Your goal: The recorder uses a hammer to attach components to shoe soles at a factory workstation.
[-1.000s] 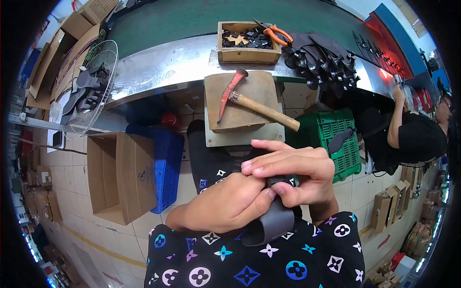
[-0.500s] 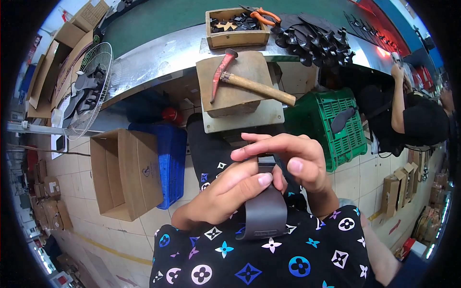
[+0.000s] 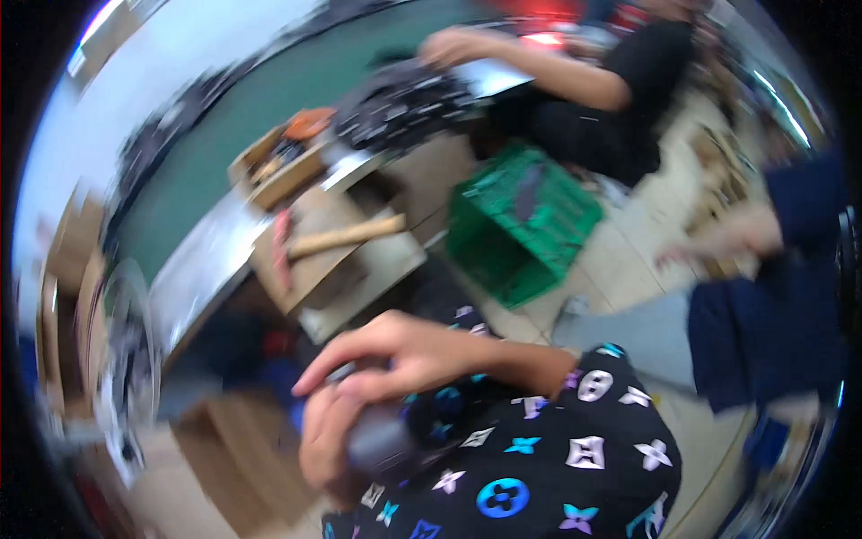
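A dark brown, smooth curved piece (image 3: 382, 442), like a shoe insole, lies tilted over my lap, blurred by motion. My left hand (image 3: 325, 445) grips its left side, fingers wrapped round it. Over the piece's far end my right hand (image 3: 395, 355) is bent, with index finger and thumb closing on it. A small shiny bit (image 3: 342, 371) shows between the right fingers; what it is I cannot make out. Beyond my hands, a red-headed hammer (image 3: 350, 235) with a wooden handle rests on a block (image 3: 314, 269).
A wooden box (image 3: 292, 184) with orange-handled pliers (image 3: 308, 121) stands on the bench beside a pile of dark shoe soles (image 3: 395, 112). A green crate (image 3: 557, 216) is ahead right, a cardboard box (image 3: 242, 458) at left. People in black (image 3: 628, 90) and navy (image 3: 772, 296) are at right.
My view has swung to the right, so the bench and block sit further left and a person in navy shows. My right hand has curled closer over the piece.
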A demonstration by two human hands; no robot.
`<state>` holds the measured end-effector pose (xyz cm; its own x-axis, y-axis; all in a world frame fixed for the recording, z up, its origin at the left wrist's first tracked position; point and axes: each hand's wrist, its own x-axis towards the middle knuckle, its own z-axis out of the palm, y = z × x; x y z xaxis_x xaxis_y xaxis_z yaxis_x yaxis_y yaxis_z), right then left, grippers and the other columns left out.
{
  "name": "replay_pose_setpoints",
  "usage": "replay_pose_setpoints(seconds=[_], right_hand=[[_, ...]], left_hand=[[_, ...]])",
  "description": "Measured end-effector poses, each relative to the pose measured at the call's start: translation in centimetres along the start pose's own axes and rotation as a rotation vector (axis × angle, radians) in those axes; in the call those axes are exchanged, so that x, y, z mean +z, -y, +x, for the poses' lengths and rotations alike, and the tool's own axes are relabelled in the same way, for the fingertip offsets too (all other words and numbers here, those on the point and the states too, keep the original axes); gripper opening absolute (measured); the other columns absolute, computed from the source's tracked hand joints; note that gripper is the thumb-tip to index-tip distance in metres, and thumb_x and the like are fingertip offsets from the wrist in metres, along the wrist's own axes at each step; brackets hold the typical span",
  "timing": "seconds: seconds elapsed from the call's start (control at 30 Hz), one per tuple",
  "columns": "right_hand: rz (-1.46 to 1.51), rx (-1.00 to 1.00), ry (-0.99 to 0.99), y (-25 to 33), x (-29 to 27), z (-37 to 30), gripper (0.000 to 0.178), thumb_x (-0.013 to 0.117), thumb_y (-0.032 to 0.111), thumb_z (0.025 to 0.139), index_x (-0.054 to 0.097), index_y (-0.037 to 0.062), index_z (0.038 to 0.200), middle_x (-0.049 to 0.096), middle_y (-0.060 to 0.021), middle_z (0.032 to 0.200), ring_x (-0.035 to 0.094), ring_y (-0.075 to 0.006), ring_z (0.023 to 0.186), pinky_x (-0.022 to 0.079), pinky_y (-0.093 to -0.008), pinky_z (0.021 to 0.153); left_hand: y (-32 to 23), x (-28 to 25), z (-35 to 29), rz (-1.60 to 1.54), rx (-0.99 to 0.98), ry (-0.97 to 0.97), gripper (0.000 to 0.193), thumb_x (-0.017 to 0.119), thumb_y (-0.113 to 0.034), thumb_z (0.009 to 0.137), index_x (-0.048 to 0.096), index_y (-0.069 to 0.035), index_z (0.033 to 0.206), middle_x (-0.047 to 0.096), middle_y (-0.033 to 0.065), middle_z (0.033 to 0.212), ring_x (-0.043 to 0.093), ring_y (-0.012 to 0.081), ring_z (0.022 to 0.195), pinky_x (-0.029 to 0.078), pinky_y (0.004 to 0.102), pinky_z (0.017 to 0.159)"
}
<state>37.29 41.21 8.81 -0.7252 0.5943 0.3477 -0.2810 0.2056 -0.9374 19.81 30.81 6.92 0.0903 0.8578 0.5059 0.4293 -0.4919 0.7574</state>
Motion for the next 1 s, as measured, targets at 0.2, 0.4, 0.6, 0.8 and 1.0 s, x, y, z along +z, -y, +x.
replay_pose_setpoints(seconds=[0.2, 0.4, 0.6, 0.8, 1.0], right_hand=[[0.037, -0.111, -0.051, -2.3, 0.0, 0.2, 0.031, 0.056, 0.014, 0.093, 0.066, -0.0021, 0.118, 0.072, -0.0129, 0.111, 0.067, -0.0212, 0.104, 0.051, -0.0329, 0.092], [-0.11, -0.011, -0.231, -3.7, -0.8, 0.8, 0.038, 0.057, 0.02, 0.099, 0.06, 0.0034, 0.133, 0.07, -0.0105, 0.117, 0.063, -0.0179, 0.11, 0.049, -0.0313, 0.094], [-0.187, 0.104, -0.709, -6.2, -4.3, -3.1, 0.034, 0.054, 0.018, 0.1, 0.058, -0.0052, 0.125, 0.066, -0.0164, 0.119, 0.067, -0.0257, 0.104, 0.053, -0.037, 0.093], [0.056, 0.163, -0.827, -10.6, -8.0, -0.4, 0.03, 0.05, 0.018, 0.102, 0.061, -0.0069, 0.114, 0.069, -0.017, 0.105, 0.068, -0.0215, 0.092, 0.055, -0.0353, 0.086], [-0.147, 0.262, -0.743, -9.6, -10.5, 4.8, 0.029, 0.052, 0.019, 0.103, 0.063, -0.0047, 0.116, 0.071, -0.0125, 0.102, 0.069, -0.018, 0.088, 0.053, -0.0298, 0.085]], left_hand=[[2.3, 3.6, 5.4, -0.028, 0.399, 0.064, 0.035, 0.061, -0.004, 0.088, 0.058, 0.004, 0.122, 0.061, 0.0247, 0.122, 0.063, 0.0338, 0.11, 0.05, 0.042, 0.098], [3.2, -1.0, 5.0, 0.158, 0.186, 0.144, 0.031, 0.058, -0.014, 0.096, 0.061, 0.0, 0.123, 0.064, 0.0194, 0.118, 0.062, 0.0263, 0.114, 0.047, 0.0366, 0.101], [7.5, -7.3, 9.8, -0.172, -0.394, -0.395, 0.024, 0.053, -0.022, 0.102, 0.065, -0.002, 0.102, 0.066, 0.0031, 0.099, 0.058, 0.0121, 0.093, 0.044, 0.0256, 0.083], [13.1, -22.5, 11.2, 0.4, -0.289, -1.344, 0.044, 0.06, -0.042, 0.1, 0.06, 0.003, 0.104, 0.065, 0.0104, 0.095, 0.057, 0.0173, 0.086, 0.046, 0.0325, 0.078], [27.6, -39.7, 0.4, 0.966, -0.736, -1.071, 0.077, 0.073, -0.04, 0.088, 0.043, 0.009, 0.14, 0.05, 0.0276, 0.139, 0.05, 0.0395, 0.126, 0.039, 0.0444, 0.108]])
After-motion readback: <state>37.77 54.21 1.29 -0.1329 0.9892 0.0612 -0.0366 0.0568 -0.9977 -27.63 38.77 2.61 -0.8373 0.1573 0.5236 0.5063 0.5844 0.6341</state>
